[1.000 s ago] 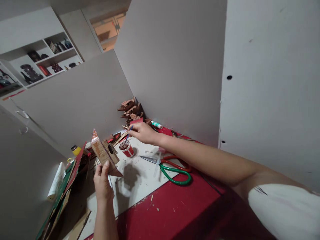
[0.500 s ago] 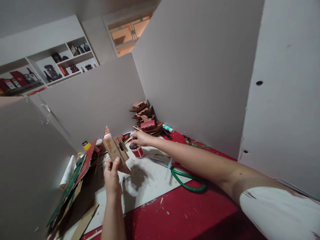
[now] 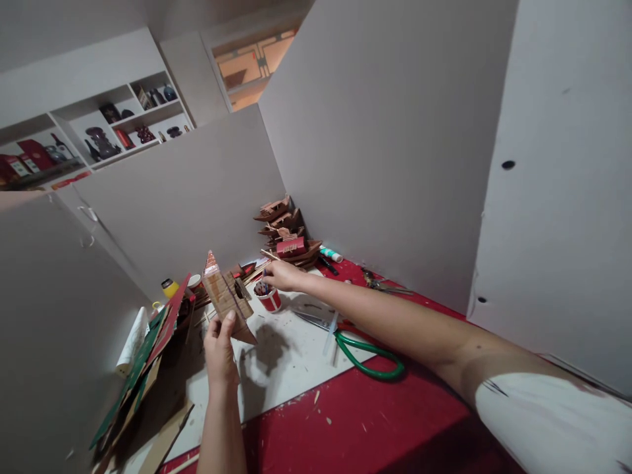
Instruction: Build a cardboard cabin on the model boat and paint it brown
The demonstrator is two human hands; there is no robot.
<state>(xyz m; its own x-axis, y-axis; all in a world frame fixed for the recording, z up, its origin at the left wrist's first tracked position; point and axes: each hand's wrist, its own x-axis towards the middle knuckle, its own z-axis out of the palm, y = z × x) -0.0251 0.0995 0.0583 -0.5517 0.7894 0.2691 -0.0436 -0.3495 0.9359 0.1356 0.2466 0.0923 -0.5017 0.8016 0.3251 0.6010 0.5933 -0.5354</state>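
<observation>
My left hand grips a cardboard model boat, thumb on its near face and pointed tip upward. A dark line runs along the brown card, and a small cabin-like part sticks out on its right side. Further off, my right hand is closed at the mouth of a red-and-white paper cup. Its fingers pinch a thin dark-blue stick that reaches into the cup, where dark brown matter shows. The stick's lower end is hidden.
Green-handled scissors lie under my right forearm on the white board. Stacked model boats stand in the far corner. Cardboard sheets lean at left, beside a paper roll. Pliers lie near the right wall.
My right hand stays at the cup, with only a slight shift of its fingers. The boat remains in my left hand, and the whole view has slid slightly.
</observation>
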